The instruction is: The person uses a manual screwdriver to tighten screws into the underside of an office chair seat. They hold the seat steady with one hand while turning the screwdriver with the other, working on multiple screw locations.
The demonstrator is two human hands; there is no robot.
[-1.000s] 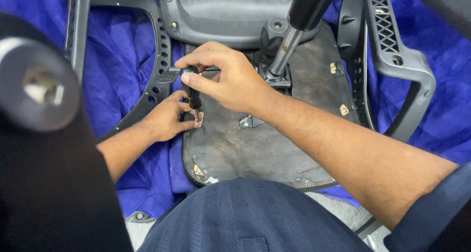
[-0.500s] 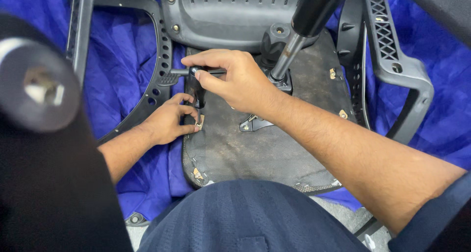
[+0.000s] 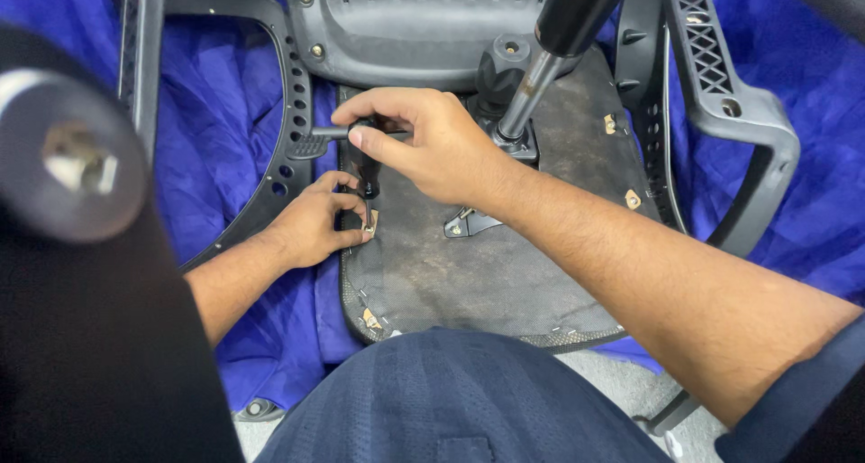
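Note:
An upturned office chair seat (image 3: pixel 505 256) lies before me, its dark underside facing up. My right hand (image 3: pixel 423 143) is closed around the top of a black-handled screwdriver (image 3: pixel 365 170) that stands upright at the seat's left edge. My left hand (image 3: pixel 315 224) rests lower down at the tool's tip, fingers pinching near a small metal bracket (image 3: pixel 372 222) on the seat edge. The tool's tip is hidden by my fingers.
A metal gas-lift column (image 3: pixel 550 58) rises from the seat's mechanism. Black plastic armrests stand at left (image 3: pixel 288 139) and right (image 3: pixel 730 103). A blue cloth (image 3: pixel 216 139) lies underneath. A blurred chair base with a caster (image 3: pixel 63 157) fills the left foreground. My knee (image 3: pixel 450 400) is at the bottom.
My right hand has shifted slightly on the screwdriver handle, and the view has moved a little closer. My left hand stays at the tool's tip.

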